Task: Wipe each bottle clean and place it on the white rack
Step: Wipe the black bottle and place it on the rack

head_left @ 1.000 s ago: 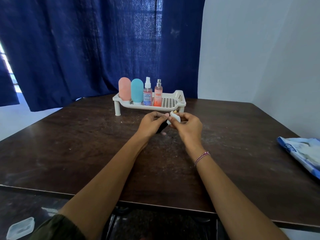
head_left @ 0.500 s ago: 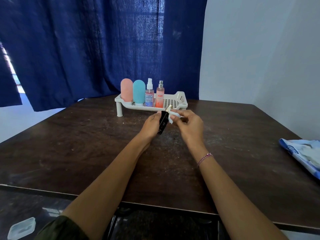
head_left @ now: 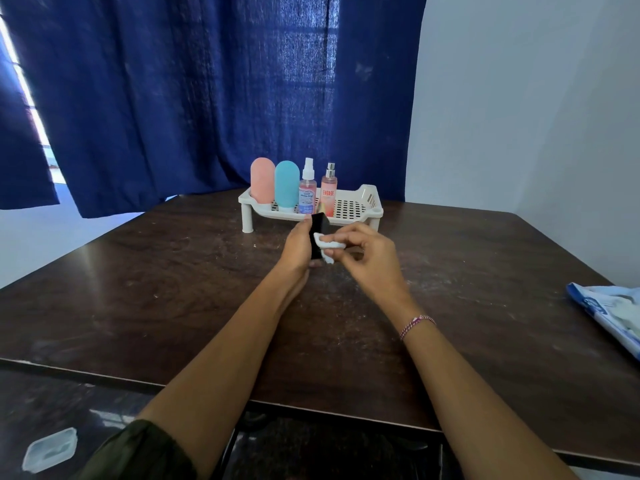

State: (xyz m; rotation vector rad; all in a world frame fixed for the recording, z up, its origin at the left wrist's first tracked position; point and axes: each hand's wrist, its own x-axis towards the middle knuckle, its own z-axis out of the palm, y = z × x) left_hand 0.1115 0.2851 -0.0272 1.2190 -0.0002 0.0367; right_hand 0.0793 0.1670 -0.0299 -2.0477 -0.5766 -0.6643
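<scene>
The left hand holds a small black rectangular bottle upright, its fingers curled round the left side. The right hand pinches a folded white wipe between thumb and fingers and presses it against the right face of this bottle. So the two hands are together on the same bottle, just above the dark brown wooden table and just in front of the white plastic rack.

On the left half of the rack four bottles stand upright in a row: a pink rounded bottle, a turquoise rounded bottle, a clear spray bottle with a white top and an orange-pink spray bottle with a silver top. The right half of the rack shows only its perforated floor. A blue and white packet lies at the right edge of the table, well apart from the hands.

The step in hand seems to be the wiping of the black bottle, and I see no other bottle waiting on the table. To do it well, I think the left hand should grip only the narrow edges and turn the bottle, so that every face meets the wipe, including the parts now under the fingers. Light strokes in one direction should be enough. Afterwards the bottle belongs upright on the free place just right of the orange-pink spray bottle. The thin spray bottles may tip easily if they are touched.
</scene>
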